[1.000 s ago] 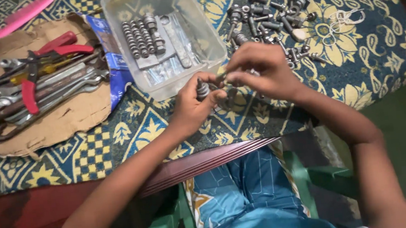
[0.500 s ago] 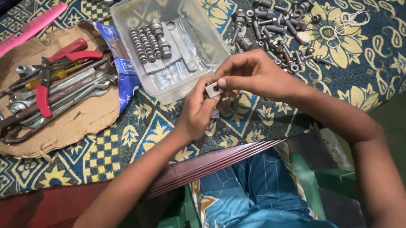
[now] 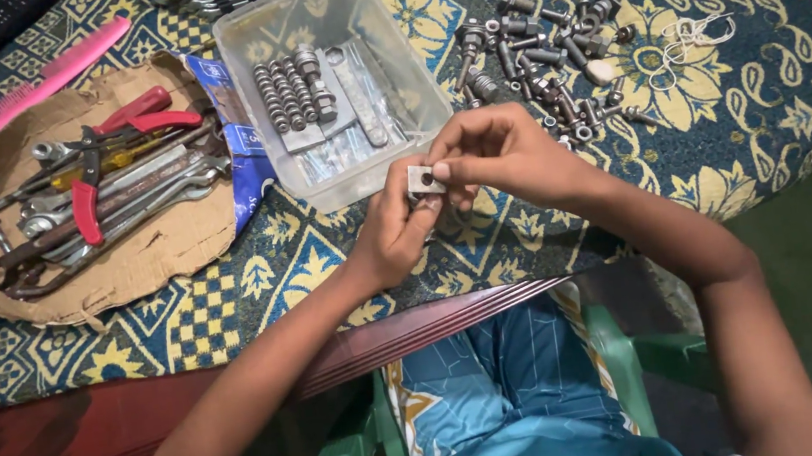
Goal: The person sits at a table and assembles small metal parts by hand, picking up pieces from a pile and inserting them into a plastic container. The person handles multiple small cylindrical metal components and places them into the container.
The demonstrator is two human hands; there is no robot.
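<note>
While a second ago our left hand (image 3: 394, 231) was wrapped around a threaded bolt stack and our right hand (image 3: 497, 153) was fiddling at its tip, we now have a small square metal plate (image 3: 424, 178) with a dark centre hole turned up toward the camera, pinched between the two hands just in front of the clear plastic box (image 3: 331, 85). Both grips are closed on that plate: the left thumb and fingers clamp its lower edge, the right thumb and forefinger press on its right side beside the hole. Compared with half a second ago almost nothing has shifted (the plate sits in the same spot, only a touch higher), so we judge that the piece has been brought round and is being held steady for lining up with the bolt, which we can no longer see clearly under the left palm. On the patterned cloth of the bench (image 3: 230, 277), the loose pile of bolts and nuts (image 3: 548, 52) lies just beyond our right hand, and the tools on cardboard (image 3: 90, 191) rest well off to the left, with a pink comb (image 3: 44, 80) above them.
</note>
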